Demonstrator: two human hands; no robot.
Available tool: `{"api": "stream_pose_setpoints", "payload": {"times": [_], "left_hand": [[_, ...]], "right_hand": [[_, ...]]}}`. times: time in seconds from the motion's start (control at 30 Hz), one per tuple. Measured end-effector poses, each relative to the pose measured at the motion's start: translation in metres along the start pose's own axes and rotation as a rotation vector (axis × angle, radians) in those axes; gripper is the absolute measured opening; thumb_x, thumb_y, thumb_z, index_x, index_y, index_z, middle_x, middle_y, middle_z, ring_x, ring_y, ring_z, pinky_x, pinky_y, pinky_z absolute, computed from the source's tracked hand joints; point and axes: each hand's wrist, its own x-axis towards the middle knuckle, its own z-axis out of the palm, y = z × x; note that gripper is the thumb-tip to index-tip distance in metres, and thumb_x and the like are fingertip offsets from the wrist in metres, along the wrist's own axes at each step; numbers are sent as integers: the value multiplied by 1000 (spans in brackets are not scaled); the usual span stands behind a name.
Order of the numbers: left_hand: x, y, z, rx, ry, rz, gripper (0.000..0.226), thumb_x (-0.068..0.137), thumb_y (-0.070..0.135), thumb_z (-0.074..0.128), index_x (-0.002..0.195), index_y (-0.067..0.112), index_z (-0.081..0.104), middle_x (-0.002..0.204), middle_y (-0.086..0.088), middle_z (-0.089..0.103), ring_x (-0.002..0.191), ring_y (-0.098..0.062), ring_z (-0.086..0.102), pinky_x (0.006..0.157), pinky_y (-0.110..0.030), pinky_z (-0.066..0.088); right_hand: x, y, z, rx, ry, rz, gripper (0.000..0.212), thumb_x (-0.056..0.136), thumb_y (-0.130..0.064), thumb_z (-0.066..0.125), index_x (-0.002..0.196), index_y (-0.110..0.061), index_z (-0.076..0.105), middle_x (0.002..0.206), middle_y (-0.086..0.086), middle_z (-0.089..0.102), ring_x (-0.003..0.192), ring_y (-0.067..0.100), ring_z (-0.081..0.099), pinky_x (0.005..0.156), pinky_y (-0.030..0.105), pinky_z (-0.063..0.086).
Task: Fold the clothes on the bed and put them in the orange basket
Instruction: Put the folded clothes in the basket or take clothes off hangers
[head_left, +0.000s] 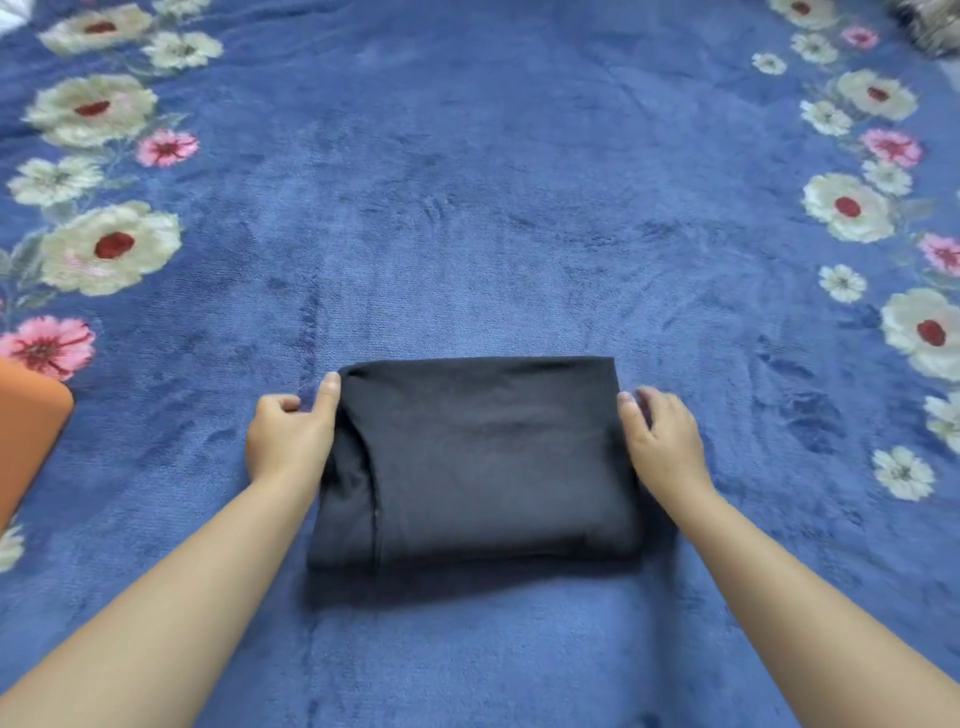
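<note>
Two bare forearms are seen entering from the near edge of the frame, one on each side. Between them a folded black garment (475, 460) is laid flat on the blue blanket (467, 208), in a compact rectangle with its layered edges towards the near side.

The left hand (288, 434) is placed against the garment's left edge. Its thumb is extended along the far left corner of the cloth, in contact with it; the remaining fingers are curled loosely inward beside the edge. Whether any cloth is pinched beneath them cannot be told.

The right hand (662, 441) is set against the garment's right edge. Its fingers are relaxed and slightly bent, with the thumb touching the far right corner. No fold of cloth is seen to be gripped.

At the left border of the frame, level with the hands and well apart from the garment, a corner of the orange basket (26, 436) is visible; its interior is out of view.

Farther off, the blanket is bordered on both sides by printed cream and pink flowers (109, 247).
</note>
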Motion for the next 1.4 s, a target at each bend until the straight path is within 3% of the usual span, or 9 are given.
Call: {"api": "stream_pose_setpoints", "payload": {"times": [0.13, 0.27, 0.4, 0.5, 0.63, 0.77, 0.87, 1.17, 1.4], "left_hand": [[-7, -13, -19, -142, -366, -168, 75, 38, 82, 64, 69, 17, 44, 58, -4, 47, 52, -18, 47, 57, -23, 44], [-23, -19, -22, -277, -718, -287, 65, 64, 53, 77, 113, 20, 51, 112, 1, 63, 96, -15, 59, 83, -29, 46], [-45, -14, -12, -328, -693, -198, 66, 73, 24, 77, 126, 30, 38, 111, 9, 60, 92, -9, 60, 65, -25, 50], [-59, -16, -15, -357, -696, -129, 77, 53, 19, 74, 123, 28, 42, 109, 7, 62, 92, -8, 61, 68, -23, 48], [-82, -22, -35, -318, -845, -121, 71, 54, 16, 71, 119, 31, 45, 106, 9, 65, 90, -8, 64, 65, -20, 51], [-103, -28, -69, -261, -876, -106, 79, 50, 16, 75, 121, 32, 44, 112, 8, 63, 97, -10, 63, 72, -23, 51], [-115, -20, -105, -271, -783, -61, 77, 52, 18, 74, 121, 33, 43, 111, 10, 62, 98, -8, 61, 74, -23, 50], [-114, 38, -255, -394, -478, 230, 52, 78, 24, 74, 121, 31, 46, 115, 13, 59, 106, -7, 57, 82, -22, 46], [-63, 41, -390, -460, -394, 256, 31, 90, 14, 57, 114, 31, 48, 111, 6, 61, 100, -13, 60, 83, -28, 48]], "right_hand": [[-26, -2, -10, 374, -266, 211, 26, 92, -32, 52, 84, -8, 58, 78, -1, 60, 78, 15, 54, 61, 13, 38], [-41, 3, -2, 825, -514, 438, 15, 91, -20, 56, 105, -16, 59, 102, 1, 69, 89, 16, 66, 75, 27, 52], [-45, 2, -5, 951, -605, 488, 24, 85, -11, 61, 108, -18, 57, 93, 2, 72, 77, 15, 69, 60, 27, 55], [-62, 1, -13, 964, -712, 544, 54, 55, -3, 78, 104, -14, 58, 82, 6, 73, 68, 18, 70, 53, 27, 54], [-100, 11, -22, 1021, -743, 716, 69, 5, -25, 91, 68, -2, 74, 69, 15, 70, 54, 25, 68, 44, 28, 53], [-133, -9, -29, 1001, -715, 704, 36, 49, -34, 88, 65, -5, 75, 73, 13, 71, 58, 23, 69, 45, 28, 54], [-139, -42, -39, 945, -667, 649, 24, 89, -21, 55, 80, -6, 71, 72, 9, 72, 59, 20, 69, 46, 24, 53], [-169, -219, -94, 937, -689, 234, 41, 70, -39, 58, 103, -15, 64, 92, 3, 73, 77, 19, 71, 64, 31, 54], [-224, -356, -67, 942, -625, 81, 22, 89, -30, 52, 97, -14, 66, 86, 3, 74, 73, 18, 71, 68, 35, 50]]}}
